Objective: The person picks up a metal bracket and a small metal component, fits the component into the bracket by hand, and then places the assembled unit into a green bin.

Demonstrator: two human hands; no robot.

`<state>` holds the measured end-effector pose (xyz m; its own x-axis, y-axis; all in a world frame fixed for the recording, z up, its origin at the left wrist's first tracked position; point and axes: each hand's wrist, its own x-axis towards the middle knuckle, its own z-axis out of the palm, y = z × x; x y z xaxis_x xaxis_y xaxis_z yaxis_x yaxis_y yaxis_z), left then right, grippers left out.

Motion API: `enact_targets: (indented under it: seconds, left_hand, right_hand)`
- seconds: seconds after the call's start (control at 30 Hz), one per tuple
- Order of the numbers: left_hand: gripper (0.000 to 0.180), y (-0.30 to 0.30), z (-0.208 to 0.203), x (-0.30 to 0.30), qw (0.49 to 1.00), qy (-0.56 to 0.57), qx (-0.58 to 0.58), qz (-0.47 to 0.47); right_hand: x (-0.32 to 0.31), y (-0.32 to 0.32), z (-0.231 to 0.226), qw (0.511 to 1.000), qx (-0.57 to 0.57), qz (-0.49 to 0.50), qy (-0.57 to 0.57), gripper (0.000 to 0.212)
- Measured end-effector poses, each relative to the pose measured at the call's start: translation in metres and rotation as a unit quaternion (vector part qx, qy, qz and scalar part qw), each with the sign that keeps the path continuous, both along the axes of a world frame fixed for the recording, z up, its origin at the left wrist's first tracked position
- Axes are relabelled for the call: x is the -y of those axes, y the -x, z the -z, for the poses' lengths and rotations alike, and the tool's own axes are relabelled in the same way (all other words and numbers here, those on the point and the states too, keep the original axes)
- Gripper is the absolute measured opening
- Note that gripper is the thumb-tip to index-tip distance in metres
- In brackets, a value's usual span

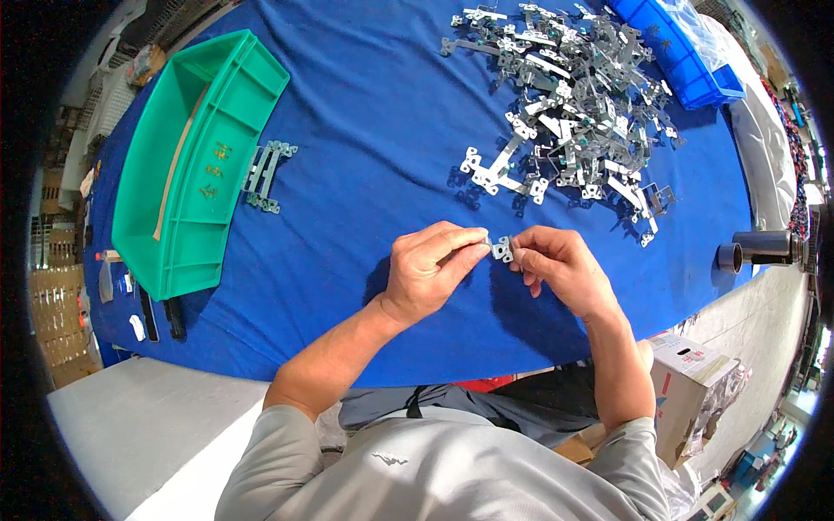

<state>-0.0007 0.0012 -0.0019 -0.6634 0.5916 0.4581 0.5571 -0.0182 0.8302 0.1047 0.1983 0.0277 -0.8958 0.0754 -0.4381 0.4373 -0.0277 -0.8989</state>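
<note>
A small silvery metal bracket (501,249) is held up over the blue cloth between my two hands. My left hand (432,265) pinches its left end with thumb and fingertips. On its right end, my right hand (560,265) has a pinch grip, with the lower fingers curled. Part of the bracket is hidden behind my fingertips. Beyond my hands lies a large heap of similar metal brackets (578,113), tangled together. A few brackets (504,165) rest at the heap's near left edge. Several more (268,176) lie lined up beside the green bin.
A green plastic bin (248,104) stands at the left on the blue tablecloth (365,113). At the far right is a blue plastic bin (673,52) with clear plastic in it. A metal cup (760,249) lies near the right edge. A cardboard box (686,373) stands below, right.
</note>
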Motion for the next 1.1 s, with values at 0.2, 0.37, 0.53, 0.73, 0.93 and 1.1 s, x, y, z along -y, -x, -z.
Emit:
enact_targets:
  seconds: [0.2,0.37,0.53,0.73,0.93,1.1]
  left_hand:
    - [0.017,-0.001,-0.002,0.0,1.0,0.014,0.019,0.008]
    - [0.017,0.0,-0.005,0.0,0.999,0.029,0.028,0.008]
    - [0.016,0.0,-0.003,0.0,0.998,0.033,0.043,0.015]
    - [0.015,0.0,-0.003,0.0,0.999,0.037,0.024,0.028]
    - [0.015,0.001,-0.001,-0.002,0.998,0.036,0.025,0.045]
    - [0.015,0.0,-0.002,-0.002,0.997,0.045,0.032,0.049]
  right_hand:
    - [0.003,-0.001,-0.004,1.0,0.012,-0.018,0.011,0.017]
    - [0.003,-0.001,-0.003,1.0,0.003,-0.021,0.015,0.016]
    - [0.004,0.0,-0.006,0.998,0.018,-0.033,-0.041,0.015]
    - [0.003,-0.001,-0.006,0.999,0.006,-0.026,-0.045,0.013]
    - [0.006,-0.002,0.004,0.998,-0.012,-0.017,-0.06,0.015]
    - [0.007,0.002,0.0,0.998,-0.041,0.033,0.043,0.016]
